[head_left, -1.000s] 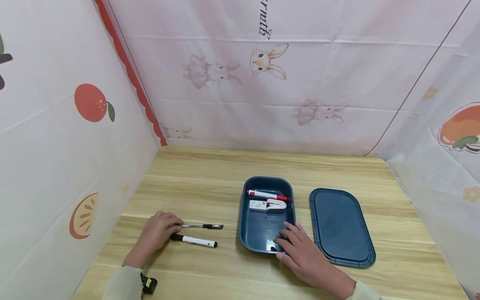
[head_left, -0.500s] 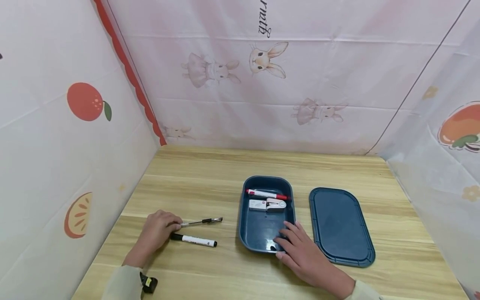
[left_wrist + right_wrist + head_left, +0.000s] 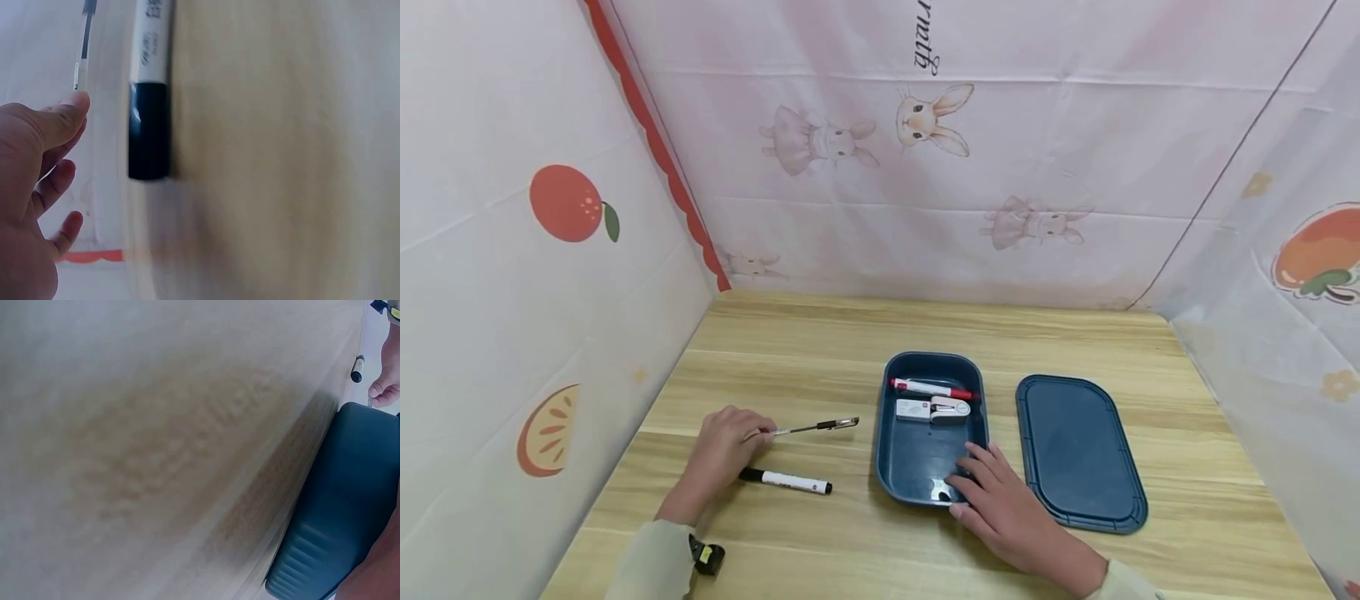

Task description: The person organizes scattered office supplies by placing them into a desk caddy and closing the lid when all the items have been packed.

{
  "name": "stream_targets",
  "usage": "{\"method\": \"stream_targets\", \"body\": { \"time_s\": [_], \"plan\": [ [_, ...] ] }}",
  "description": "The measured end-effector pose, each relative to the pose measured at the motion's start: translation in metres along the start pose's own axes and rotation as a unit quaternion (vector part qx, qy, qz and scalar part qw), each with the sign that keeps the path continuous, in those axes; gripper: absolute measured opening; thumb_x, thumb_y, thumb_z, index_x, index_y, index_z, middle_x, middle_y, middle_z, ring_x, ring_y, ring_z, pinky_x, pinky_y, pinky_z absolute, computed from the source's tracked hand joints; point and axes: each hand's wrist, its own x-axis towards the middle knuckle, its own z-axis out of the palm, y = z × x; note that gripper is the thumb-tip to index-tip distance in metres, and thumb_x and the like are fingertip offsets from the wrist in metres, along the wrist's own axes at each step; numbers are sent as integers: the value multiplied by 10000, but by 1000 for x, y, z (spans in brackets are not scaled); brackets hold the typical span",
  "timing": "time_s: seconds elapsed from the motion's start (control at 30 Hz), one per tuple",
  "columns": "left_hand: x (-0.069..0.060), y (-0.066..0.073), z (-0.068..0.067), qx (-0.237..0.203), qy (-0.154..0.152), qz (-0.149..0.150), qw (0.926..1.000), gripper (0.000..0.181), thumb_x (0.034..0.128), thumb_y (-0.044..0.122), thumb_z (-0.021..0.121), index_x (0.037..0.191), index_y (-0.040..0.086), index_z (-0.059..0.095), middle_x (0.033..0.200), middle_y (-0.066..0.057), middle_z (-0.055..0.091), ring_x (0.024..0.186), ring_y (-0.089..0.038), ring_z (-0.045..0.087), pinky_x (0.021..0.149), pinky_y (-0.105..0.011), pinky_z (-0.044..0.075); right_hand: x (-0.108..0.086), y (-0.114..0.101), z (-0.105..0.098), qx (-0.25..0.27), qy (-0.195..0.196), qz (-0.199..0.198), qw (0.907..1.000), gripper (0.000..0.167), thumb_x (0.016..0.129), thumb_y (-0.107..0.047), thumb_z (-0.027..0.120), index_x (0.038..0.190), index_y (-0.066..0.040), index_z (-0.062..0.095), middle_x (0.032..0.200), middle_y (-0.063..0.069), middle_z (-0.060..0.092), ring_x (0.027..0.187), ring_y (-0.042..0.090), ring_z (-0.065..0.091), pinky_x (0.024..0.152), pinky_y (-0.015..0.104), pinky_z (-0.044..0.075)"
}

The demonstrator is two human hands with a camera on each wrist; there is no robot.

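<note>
The left hand [image 3: 726,446] pinches a slim clear-barrelled gel pen [image 3: 816,427] between thumb and forefinger, its other fingers apart in the left wrist view. The pen lies rightward from those fingertips, its long axis running almost straight at the left wall of the dark blue storage box [image 3: 917,467] — its black-gripped end near that wall but apart from it, and seemingly clear of the tabletop [image 3: 820,350]. Just nearer the person lies a black-capped white marker [image 3: 793,482]. The right hand [image 3: 1003,508] rests over the box's near right corner, fingers spaced and relaxed; the lid [image 3: 1082,450] lies to its right. Inside, a red marker [image 3: 932,389] lies beyond a small white box [image 3: 913,409] and what looks like a mini stapler [image 3: 950,409]. The pen's gripped end is hidden by the fingertips — its far end is cut off in the left wrist view, and the right wrist view shows little of its own hand.
</note>
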Motion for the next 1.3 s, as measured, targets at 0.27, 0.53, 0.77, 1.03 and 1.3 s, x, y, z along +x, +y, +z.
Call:
{"method": "stream_targets", "body": {
  "time_s": [0.27, 0.53, 0.77, 1.03, 1.3],
  "plan": [
    [18, 19, -3, -124, -63, 84, 9999, 110, 856, 188, 796, 954, 232, 773, 1003, 57, 762, 910, -167, 593, 903, -462, 412, 1, -1, 0, -3, -7, -39, 10000, 533, 1060, -575, 326, 1384, -260, 608, 1507, -6, 499, 1521, 216, 260, 1237, 287, -127],
    [36, 39, 6, -234, -201, 60, 9995, 94, 880, 234, 773, 973, 251, 769, 1054, 49, 763, 1012, -211, 618, 960, -478, 383, 1, 1, 2, -5, -62, 2, 10000, 545, 1058, -585, 316, 1384, -261, 608, 1512, -9, 493, 1527, 208, 246, 1226, 273, -149],
    [50, 57, 12, -243, -64, 382, 9990, 99, 886, 253, 770, 985, 242, 772, 1072, 45, 761, 1024, -205, 631, 959, -490, 412, 1, 1, 1, 28, -64, -15, 10000, 541, 1061, -576, 316, 1383, -253, 609, 1511, -2, 494, 1528, 211, 245, 1227, 274, -145],
    [69, 82, 17, -26, -276, 489, 9984, 104, 917, 301, 749, 1008, 267, 785, 1062, 86, 751, 1016, -176, 613, 948, -464, 439, 1, 1, 2, 54, 15, 1, 10000, 530, 1060, -575, 326, 1374, -259, 612, 1505, 1, 498, 1527, 205, 246, 1240, 295, -121],
    [82, 108, 19, 319, -466, 634, 9964, 105, 925, 316, 741, 1006, 264, 787, 1020, 103, 749, 882, -118, 540, 852, -363, 419, 0, 2, 3, 39, 56, -9, 10000, 525, 1059, -575, 332, 1372, -261, 613, 1505, -2, 499, 1529, 198, 242, 1257, 334, -79]
  ]
}}
